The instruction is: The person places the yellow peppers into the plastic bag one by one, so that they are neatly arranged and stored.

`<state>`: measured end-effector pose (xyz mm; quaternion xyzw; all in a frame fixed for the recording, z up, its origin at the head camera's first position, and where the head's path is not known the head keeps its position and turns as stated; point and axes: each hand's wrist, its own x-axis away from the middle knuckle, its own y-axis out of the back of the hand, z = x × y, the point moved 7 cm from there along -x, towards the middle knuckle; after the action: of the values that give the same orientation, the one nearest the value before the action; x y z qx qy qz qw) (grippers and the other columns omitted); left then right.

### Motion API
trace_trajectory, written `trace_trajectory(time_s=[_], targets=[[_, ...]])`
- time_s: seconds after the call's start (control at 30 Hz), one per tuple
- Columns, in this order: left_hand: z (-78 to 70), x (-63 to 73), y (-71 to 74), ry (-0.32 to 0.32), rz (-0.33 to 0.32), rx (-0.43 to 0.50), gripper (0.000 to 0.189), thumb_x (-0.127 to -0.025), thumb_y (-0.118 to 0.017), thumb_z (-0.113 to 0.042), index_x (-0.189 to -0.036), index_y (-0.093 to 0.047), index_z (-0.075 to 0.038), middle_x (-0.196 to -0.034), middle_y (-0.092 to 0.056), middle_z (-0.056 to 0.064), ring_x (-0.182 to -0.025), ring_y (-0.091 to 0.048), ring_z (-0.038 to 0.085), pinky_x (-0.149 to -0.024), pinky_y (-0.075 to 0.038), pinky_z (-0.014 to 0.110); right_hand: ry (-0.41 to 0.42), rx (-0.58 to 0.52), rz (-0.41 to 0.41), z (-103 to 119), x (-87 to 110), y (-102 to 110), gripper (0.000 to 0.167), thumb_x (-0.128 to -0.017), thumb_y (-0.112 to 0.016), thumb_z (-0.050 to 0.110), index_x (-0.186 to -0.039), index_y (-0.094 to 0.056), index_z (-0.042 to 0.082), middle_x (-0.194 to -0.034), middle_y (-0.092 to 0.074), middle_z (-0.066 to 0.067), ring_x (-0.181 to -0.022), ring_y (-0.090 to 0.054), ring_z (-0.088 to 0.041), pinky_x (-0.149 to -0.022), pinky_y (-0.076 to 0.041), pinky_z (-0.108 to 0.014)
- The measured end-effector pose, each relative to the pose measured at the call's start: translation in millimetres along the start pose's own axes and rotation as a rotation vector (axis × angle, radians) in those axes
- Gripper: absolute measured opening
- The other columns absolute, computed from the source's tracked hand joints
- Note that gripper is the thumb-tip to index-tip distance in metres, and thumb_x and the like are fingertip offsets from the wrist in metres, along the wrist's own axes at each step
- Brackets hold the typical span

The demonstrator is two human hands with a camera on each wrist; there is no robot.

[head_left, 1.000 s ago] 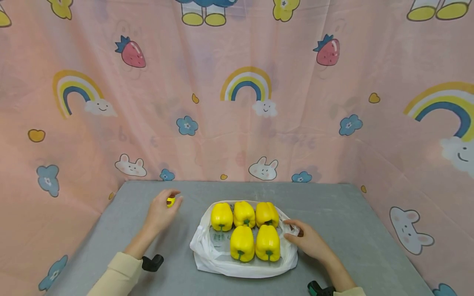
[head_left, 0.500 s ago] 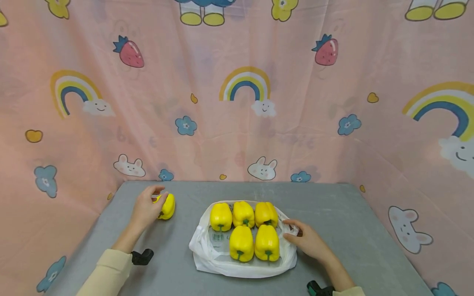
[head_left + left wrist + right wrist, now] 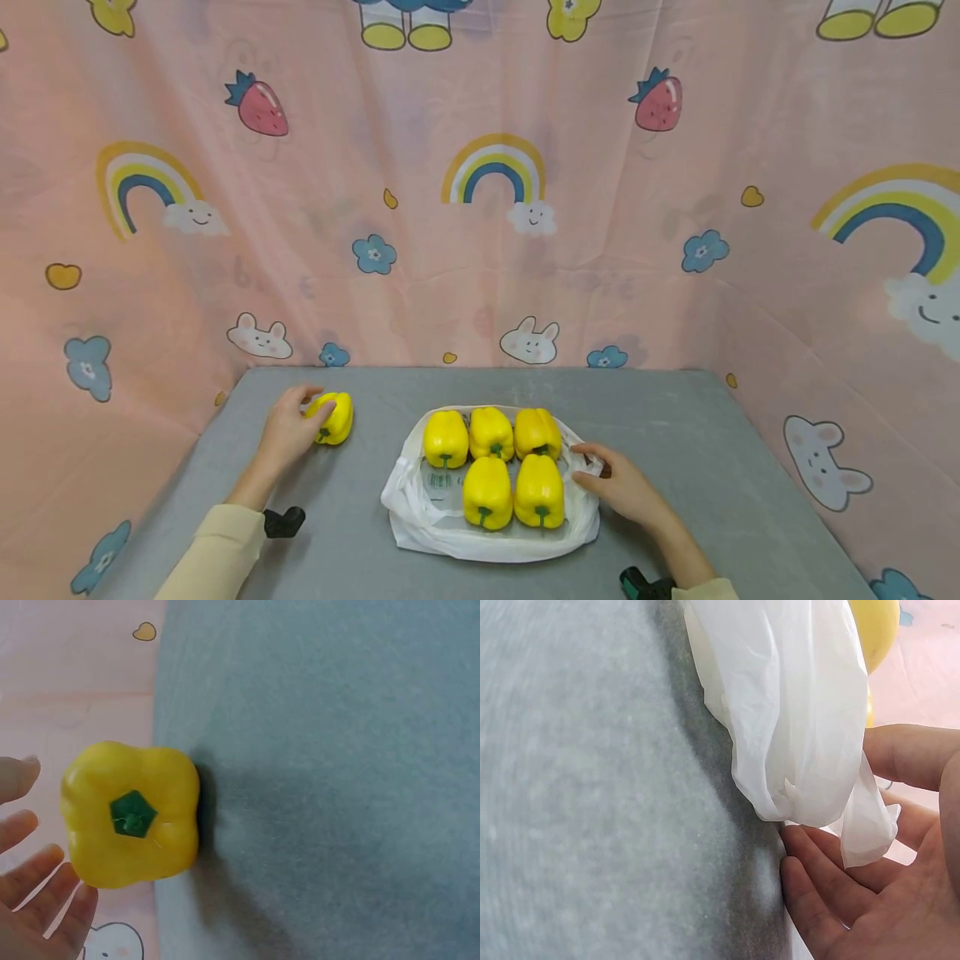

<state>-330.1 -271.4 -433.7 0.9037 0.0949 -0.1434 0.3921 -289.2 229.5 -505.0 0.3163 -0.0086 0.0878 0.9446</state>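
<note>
My left hand is beside a yellow bell pepper that sits at the table's left side. In the left wrist view, the pepper's green stem faces the camera; the thumb stands apart from it, and the fingers are loosely spread at its edge. Whether a fingertip touches it is unclear. A white plastic bag lies mid-table, its mouth spread, with several yellow bell peppers in two rows. My right hand holds the bag's right edge, thumb on one side, fingers partly underneath.
The grey table runs back to a pink printed curtain, which also hangs along both sides. Black wrist mounts sit on both forearms. One gap shows at the front left inside the bag.
The left hand has shifted left, and the lone pepper, mostly hidden by it a second ago, now shows almost whole. Its fingers have loosened from the pepper. The right hand stays at the bag.
</note>
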Motion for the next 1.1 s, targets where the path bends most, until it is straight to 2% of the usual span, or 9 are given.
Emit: trace_trajectory(time_s=[0.37, 0.67, 0.8, 1.1], targets=[[20.2, 4.4, -14.3, 0.101, 0.092, -0.001, 0.057, -0.099, -0.068, -0.028, -0.140, -0.051, 0.008, -0.136, -0.051, 0.029, -0.124, -0.047, 0.045, -0.108, -0.040, 0.061, 0.004, -0.011, 0.011, 2.7, 0.4, -0.7, 0.049, -0.094, -0.073, 0.028, -0.137, -0.062, 0.007, -0.119, -0.061, -0.009, -0.080, -0.048, -0.021, -0.064, -0.040, -0.032], [21.2, 7.2, -25.5, 0.096, 0.186, 0.009, 0.069, -0.098, -0.068, -0.034, -0.152, -0.041, 0.000, -0.142, -0.043, 0.028, -0.121, -0.047, 0.042, -0.104, -0.041, 0.061, -0.012, 0.000, 0.003, 1.9, 1.3, -0.3, 0.048, -0.094, -0.074, 0.028, -0.136, -0.063, 0.008, -0.119, -0.061, -0.009, -0.080, -0.049, -0.021, -0.065, -0.041, -0.032], [21.5, 8.0, -29.0, 0.097, 0.215, 0.003, 0.069, -0.099, -0.067, -0.036, -0.153, -0.041, -0.003, -0.141, -0.043, 0.027, -0.118, -0.048, 0.041, -0.100, -0.043, 0.059, -0.007, 0.000, 0.001, 1.5, 0.9, 0.0, 0.047, -0.094, -0.074, 0.027, -0.136, -0.063, 0.007, -0.122, -0.062, -0.011, -0.081, -0.049, -0.021, -0.065, -0.041, -0.033], [21.2, 11.4, -29.7, 0.107, 0.221, 0.017, 0.069, -0.099, -0.066, -0.037, -0.153, -0.040, -0.003, -0.146, -0.043, 0.027, -0.120, -0.047, 0.041, -0.103, -0.042, 0.061, -0.020, 0.001, -0.009, 0.5, -0.2, 0.0, 0.046, -0.094, -0.074, 0.027, -0.135, -0.064, 0.009, -0.122, -0.061, -0.010, -0.083, -0.050, -0.021, -0.067, -0.041, -0.034]])
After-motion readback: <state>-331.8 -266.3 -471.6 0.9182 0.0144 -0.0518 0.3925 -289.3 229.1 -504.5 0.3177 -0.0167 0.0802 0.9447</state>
